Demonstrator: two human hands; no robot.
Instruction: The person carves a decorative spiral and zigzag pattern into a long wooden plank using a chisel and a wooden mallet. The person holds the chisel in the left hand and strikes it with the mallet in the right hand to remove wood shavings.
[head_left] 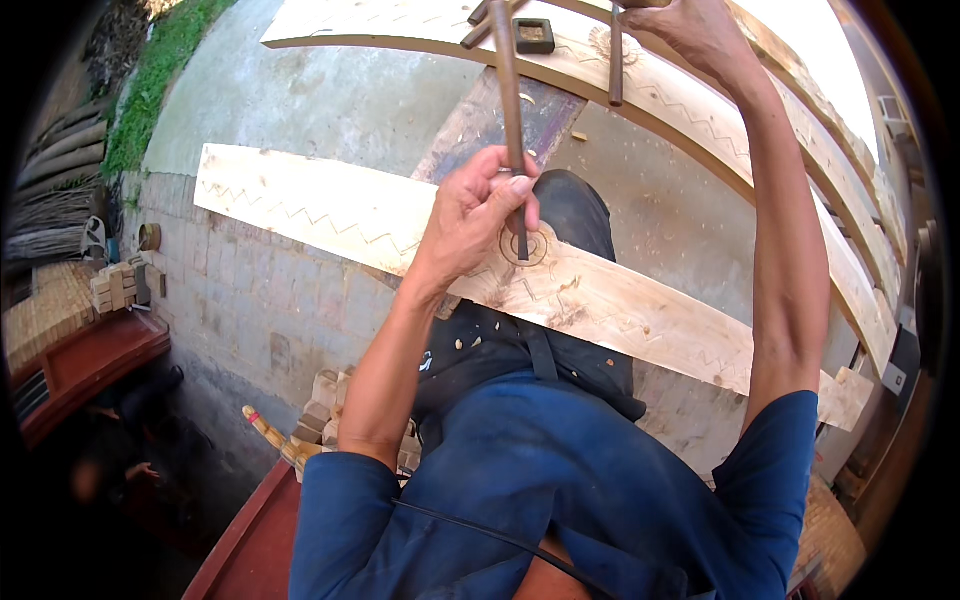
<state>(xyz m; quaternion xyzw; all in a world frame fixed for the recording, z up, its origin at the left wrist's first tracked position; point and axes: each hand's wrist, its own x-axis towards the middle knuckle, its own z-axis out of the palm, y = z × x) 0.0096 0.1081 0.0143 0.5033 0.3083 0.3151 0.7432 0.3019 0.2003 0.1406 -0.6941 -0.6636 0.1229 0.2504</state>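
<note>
My left hand (480, 210) grips an upright long chisel (509, 90) with brown shank, its lower end inside a scribed circle on a pale plank (600, 310). The plank lies crosswise over my legs, marked with zigzag lines. At the top, my right hand (695, 40) is closed round something wooden, mostly hidden and cut off by the picture's edge. Beside it, another chisel (615, 80) lies on a second marked board (670, 95), along with more tools (475, 28), a small dark square container (534, 36) and a carved round motif.
More boards (850, 190) curve along the right. A paint-stained board (450, 140) runs beneath. Wood blocks (120, 285) and stacked poles (55, 170) stand at left. At lower left are red wooden panels (95, 370) and part of another person (120, 465) in shadow.
</note>
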